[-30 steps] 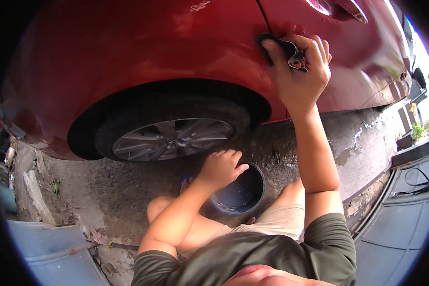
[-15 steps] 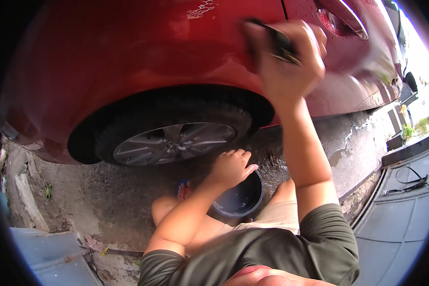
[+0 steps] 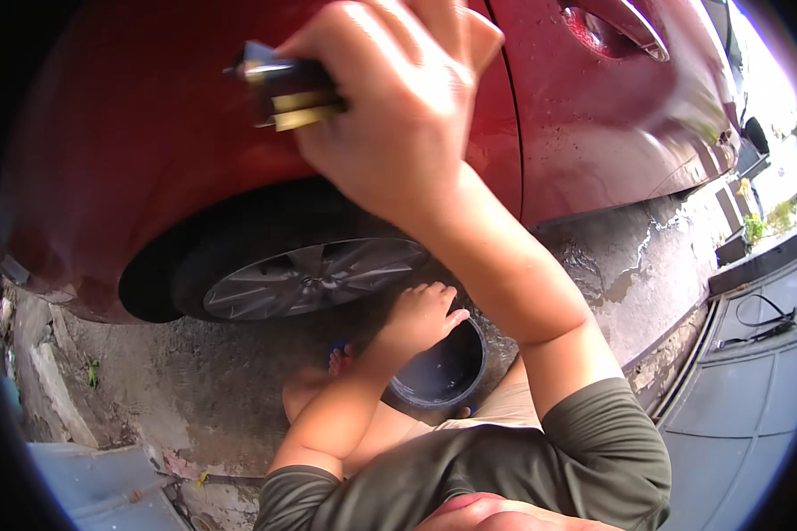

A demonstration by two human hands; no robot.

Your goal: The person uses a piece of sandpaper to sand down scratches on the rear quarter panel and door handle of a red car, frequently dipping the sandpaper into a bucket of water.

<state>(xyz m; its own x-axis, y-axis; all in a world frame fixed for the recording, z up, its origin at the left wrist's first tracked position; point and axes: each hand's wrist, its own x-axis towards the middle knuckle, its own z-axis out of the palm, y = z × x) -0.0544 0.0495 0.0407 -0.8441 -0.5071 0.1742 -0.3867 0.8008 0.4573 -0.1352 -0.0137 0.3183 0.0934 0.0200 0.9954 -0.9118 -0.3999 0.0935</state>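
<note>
My right hand is raised in front of the red car body, closed on a small black object with a yellow strip. Blur and my fingers hide its exact kind, and I cannot tell whether it touches the paint. Lower down, my left hand holds nothing; its fingers are loosely bent and the thumb stands apart. It hovers above the far left rim of a dark round bucket with some liquid in it. Just beyond that hand is the car's wheel with its spoked rim.
Wet concrete lies under the car and around the bucket, which stands between my legs. A door handle sits at the upper right. On the right are grey metal panels with a black strap on them.
My right hand has swept left across the car with the black object and appears larger in view. The left hand has barely shifted.
</note>
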